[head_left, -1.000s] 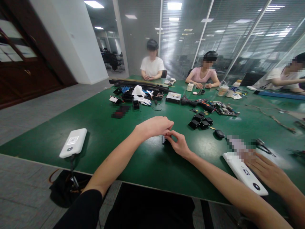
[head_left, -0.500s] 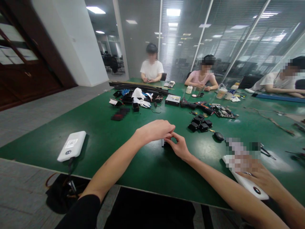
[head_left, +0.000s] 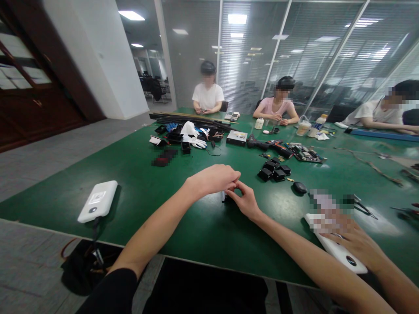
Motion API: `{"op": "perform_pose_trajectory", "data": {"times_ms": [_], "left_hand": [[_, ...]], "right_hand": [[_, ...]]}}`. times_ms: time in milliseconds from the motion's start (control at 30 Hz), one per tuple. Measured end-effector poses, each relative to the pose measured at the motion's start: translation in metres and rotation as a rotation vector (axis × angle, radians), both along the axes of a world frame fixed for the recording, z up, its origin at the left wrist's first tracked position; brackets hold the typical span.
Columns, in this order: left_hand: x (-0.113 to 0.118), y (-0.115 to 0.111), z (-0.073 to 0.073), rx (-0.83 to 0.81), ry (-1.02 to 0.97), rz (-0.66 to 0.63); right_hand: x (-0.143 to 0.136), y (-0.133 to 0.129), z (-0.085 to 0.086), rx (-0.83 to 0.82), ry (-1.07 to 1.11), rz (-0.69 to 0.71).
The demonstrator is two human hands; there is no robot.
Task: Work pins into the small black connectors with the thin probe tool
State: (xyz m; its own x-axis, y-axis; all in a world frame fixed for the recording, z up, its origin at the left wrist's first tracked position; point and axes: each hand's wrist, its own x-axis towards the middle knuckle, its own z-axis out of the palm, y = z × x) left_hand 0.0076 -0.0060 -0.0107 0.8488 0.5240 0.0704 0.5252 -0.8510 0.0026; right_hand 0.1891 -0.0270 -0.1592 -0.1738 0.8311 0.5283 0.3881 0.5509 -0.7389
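Two hands together over the green table (head_left: 193, 233), a small dark part (head_left: 224, 196) at their fingertips.
Left hand (head_left: 218, 178) arched, knuckles up, touching the right; its fingertips are hidden, so cannot tell what it grips. Right hand (head_left: 246, 199) pinches the part, thumb and fingers curled in a loop; the part shows a pale edge just under the left hand, mostly covered. Beyond the right hand, to its right: a cluster of black boxes (head_left: 274, 169), then a black rounded object (head_left: 299, 188). Well left of the hands, a white device (head_left: 98, 201) with a cable. Well right, another person's hand (head_left: 362, 244) rests on a white case (head_left: 343, 257). Farther out past the left hand, white gloves (head_left: 195, 142).
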Motion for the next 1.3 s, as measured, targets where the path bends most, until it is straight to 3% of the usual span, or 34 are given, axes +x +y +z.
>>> {"op": "perform_pose_trajectory", "data": {"times_ms": [400, 633, 867, 1167, 1300], "left_hand": [[-0.006, 0.004, -0.001, -0.021, -0.059, -0.018], [-0.006, 0.005, -0.002, -0.027, -0.072, -0.030], [-0.008, 0.002, 0.006, -0.070, -0.121, -0.026], [0.004, 0.012, -0.015, -0.167, -0.048, -0.012], [0.001, 0.015, -0.014, -0.193, -0.067, -0.066]], "right_hand": [[-0.004, -0.003, -0.002, 0.009, 0.036, 0.106], [-0.002, -0.002, -0.002, 0.012, 0.033, 0.022], [-0.002, -0.001, -0.003, 0.007, 0.036, 0.032], [0.000, 0.002, -0.010, 0.022, 0.024, 0.009], [-0.001, 0.002, -0.009, 0.022, 0.017, 0.012]]}}
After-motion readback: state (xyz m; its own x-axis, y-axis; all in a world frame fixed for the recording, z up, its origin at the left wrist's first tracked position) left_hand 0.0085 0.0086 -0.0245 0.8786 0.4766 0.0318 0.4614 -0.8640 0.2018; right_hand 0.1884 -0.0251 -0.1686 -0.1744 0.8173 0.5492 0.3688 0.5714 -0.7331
